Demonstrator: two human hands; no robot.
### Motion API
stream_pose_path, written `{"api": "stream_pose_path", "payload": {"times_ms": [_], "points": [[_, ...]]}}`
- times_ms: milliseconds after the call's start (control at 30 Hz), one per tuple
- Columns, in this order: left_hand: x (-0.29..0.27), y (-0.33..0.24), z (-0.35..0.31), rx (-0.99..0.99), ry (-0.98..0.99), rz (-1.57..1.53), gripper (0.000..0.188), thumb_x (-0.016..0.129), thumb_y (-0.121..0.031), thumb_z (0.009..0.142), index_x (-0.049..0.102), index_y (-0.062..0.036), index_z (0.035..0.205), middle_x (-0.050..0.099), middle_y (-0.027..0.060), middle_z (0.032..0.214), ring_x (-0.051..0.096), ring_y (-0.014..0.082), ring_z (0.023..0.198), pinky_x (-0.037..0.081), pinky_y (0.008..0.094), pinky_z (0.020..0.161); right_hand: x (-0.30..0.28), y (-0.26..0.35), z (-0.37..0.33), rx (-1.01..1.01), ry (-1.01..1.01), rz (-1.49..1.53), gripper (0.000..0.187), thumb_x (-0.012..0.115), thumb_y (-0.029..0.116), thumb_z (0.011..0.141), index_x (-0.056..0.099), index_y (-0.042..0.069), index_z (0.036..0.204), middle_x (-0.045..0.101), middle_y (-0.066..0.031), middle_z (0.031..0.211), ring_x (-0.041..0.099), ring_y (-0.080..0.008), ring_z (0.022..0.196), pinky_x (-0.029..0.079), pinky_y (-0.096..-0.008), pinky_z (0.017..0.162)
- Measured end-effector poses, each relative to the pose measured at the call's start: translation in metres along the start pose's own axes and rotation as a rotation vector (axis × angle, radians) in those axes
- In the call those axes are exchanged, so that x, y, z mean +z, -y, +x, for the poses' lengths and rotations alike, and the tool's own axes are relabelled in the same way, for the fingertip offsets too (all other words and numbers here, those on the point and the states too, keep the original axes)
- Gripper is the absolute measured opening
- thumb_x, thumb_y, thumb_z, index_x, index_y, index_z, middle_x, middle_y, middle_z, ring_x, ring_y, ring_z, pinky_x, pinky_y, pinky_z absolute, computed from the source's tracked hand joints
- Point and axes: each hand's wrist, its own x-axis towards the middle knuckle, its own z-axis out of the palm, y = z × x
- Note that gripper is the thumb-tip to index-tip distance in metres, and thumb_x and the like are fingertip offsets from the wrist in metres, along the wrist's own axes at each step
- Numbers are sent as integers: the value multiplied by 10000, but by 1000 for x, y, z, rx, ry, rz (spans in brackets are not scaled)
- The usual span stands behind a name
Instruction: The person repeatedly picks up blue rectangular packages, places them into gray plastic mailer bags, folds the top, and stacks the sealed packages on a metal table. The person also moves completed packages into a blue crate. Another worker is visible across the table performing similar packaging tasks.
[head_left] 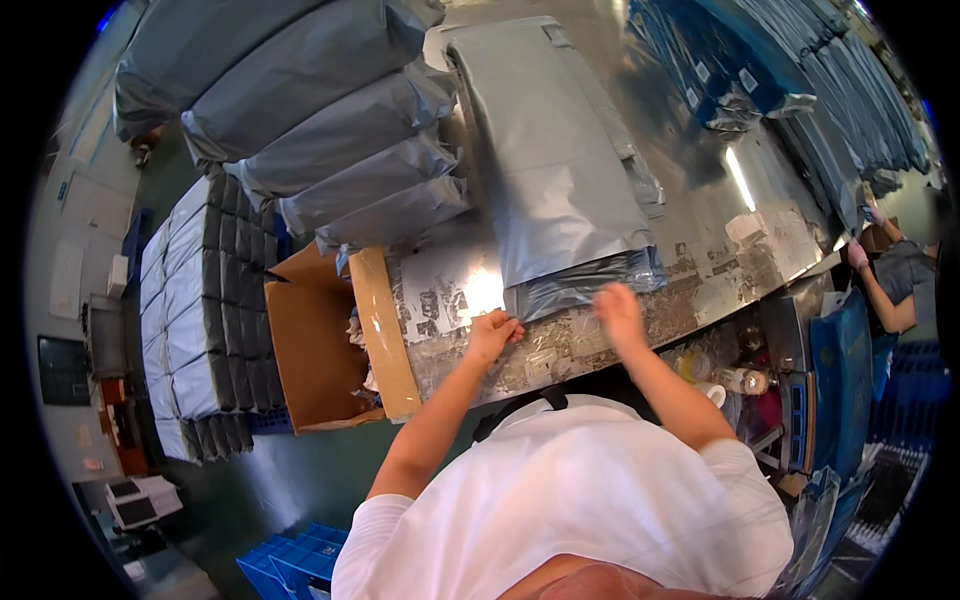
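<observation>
On a metal table (705,195), a gray plastic bag (555,180) lies flat, left hand (491,336) curled by its near corner, right hand (622,320) blurred at its near edge, whether pinching, cannot tell

The right hand (622,318) is a blur here, its fingers (612,298) too smeared to read! Up top, grey packages (290,75) run off the edge; the carton (312,345) partly hides its contents (357,335); a co-worker (903,285) is cut off at right!

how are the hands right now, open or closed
Left hand: fingers curled by the grey package; whether gripping cannot be told.
Right hand: blurred at the package's near end; open or closed cannot be told.
</observation>
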Motion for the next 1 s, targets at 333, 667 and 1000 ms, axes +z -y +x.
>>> {"api": "stream_pose_path", "payload": {"times_ms": [333, 667, 1000], "points": [[-21, -65, -18, 653, -173, 1205, 438, 612, -29, 639, 554, -93, 1068, 524, 145, 1123, 474, 276, 1064, 379, 380, 902, -163, 80, -43, -130, 175, -1784, 431, 486, 43, 719, 520, 153, 1133, 444, -153, 1195, 452, -291, 1074, 402, -386, 847], [-18, -76, 53, 1153, 195, 1462, 234, 534, -94, 714, 601, -98, 938, 587, 70, 1050, 523, 241, 1044, 398, 373, 916, -136, 88, 143, -842, 772, -1406, 112, 538, 72, 696, 588, 66, 796, 584, -98, 984, 512, -242, 1025, 358, -357, 970], [44, -73, 3, 483, -735, 488, 445, 435, -285, 897, 403, -9, 550, 304, 88, 499, 307, 107, 526, 284, 344, 451, -117, 57, 99, -237, -164, -517, 324, 515, 196, 856, 429, -5, 618, 385, -95, 530, 339, -91, 524, 318, -296, 469]]}}
